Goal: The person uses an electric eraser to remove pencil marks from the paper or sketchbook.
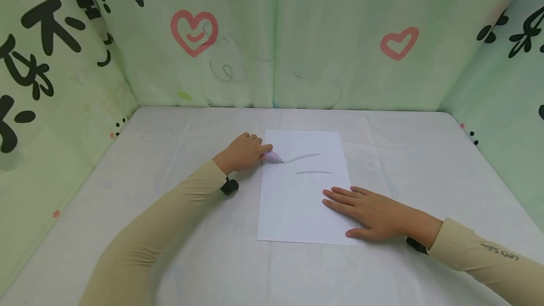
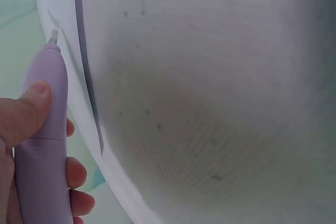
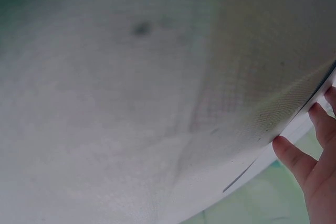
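A white sheet of paper (image 1: 297, 207) lies on the table, bearing two short grey lines, an upper slanted line (image 1: 302, 157) and a lower, nearly level line (image 1: 313, 172). At the sheet's left edge, my left hand (image 1: 245, 152) grips a lilac electric eraser (image 2: 46, 108), thumb on top and fingers curled underneath. Its narrow pale tip (image 2: 53, 36) is at the left end of the upper line; whether it touches the paper I cannot tell. My right hand (image 1: 374, 214) rests flat on the sheet's lower right part, fingers spread and straight, holding nothing.
The table (image 1: 204, 268) has a creased white cover. Green curtains with black characters and a red heart (image 1: 194, 33) enclose the back and both sides. Dark wrist cameras are strapped under both wrists, the left camera (image 1: 230, 186) showing most.
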A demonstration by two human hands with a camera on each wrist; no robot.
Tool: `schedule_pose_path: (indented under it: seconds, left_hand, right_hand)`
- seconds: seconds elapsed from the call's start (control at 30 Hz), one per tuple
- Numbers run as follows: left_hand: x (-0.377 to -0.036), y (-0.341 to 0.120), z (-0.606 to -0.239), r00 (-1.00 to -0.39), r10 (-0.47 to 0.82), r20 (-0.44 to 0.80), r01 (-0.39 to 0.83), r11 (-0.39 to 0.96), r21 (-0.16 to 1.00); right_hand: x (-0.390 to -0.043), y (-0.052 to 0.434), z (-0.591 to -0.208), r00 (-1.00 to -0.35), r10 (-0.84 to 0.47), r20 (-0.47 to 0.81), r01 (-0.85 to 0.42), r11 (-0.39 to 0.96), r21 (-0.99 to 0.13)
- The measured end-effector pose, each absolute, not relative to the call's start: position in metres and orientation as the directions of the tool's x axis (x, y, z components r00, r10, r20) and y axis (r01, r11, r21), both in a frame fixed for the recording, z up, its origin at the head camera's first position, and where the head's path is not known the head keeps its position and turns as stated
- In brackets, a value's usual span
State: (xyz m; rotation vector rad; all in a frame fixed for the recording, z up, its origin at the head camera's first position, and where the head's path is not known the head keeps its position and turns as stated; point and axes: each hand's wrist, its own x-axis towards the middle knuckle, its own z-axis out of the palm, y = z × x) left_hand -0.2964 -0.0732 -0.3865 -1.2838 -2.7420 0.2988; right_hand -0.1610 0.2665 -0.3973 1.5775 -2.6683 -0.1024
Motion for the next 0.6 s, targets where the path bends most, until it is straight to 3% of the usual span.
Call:
schedule_pose_path:
  seconds: [0.6]
  left_hand:
    - [-0.2984, -0.07, -0.3892, -0.638, 0.77, 0.015, 0.752, 0.628, -0.199]
  right_hand:
    - [-0.1614, 0.2667, -0.3974, -0.496, -0.868, -0.017, -0.867, 0.494, 0.059]
